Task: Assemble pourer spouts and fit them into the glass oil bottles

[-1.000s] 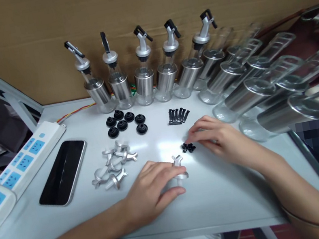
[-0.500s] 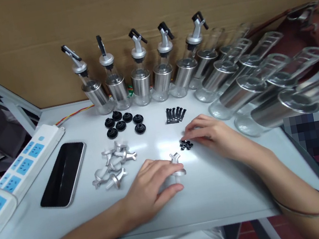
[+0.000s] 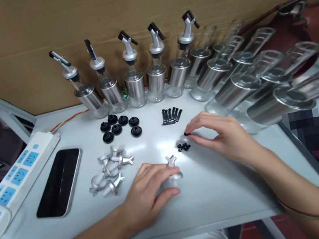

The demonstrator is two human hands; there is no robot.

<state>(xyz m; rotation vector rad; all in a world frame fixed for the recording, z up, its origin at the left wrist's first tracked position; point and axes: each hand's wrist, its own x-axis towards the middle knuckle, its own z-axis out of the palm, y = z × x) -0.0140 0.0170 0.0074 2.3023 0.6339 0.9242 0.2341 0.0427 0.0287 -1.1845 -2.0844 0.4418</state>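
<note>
My left hand [image 3: 149, 191] rests on the tabletop with its fingers curled round a silver pourer spout [image 3: 171, 160], whose forked end points away from me. Between thumb and index finger, my right hand [image 3: 218, 136] pinches a small black plug [image 3: 187, 134]. Just below that pinch lies a cluster of small black plugs [image 3: 183, 147]. Left of my left hand is a loose pile of silver spouts [image 3: 111, 169]. Several black rubber stoppers [image 3: 116, 129] sit behind the pile, and a group of black levers [image 3: 171, 115] lies behind the plugs.
Along the back stand several glass-and-steel bottles [image 3: 135, 84] fitted with pourers. Bottles without pourers [image 3: 243, 80] crowd the right side. A phone [image 3: 59, 182] and a white power strip [image 3: 18, 177] lie at the left. A brown bag [image 3: 296, 35] is behind the bottles at right.
My right hand has lifted slightly off the plug cluster, and one small black plug now shows between its fingertips. My left hand keeps the spout in the same place; the camera view has shifted a little.
</note>
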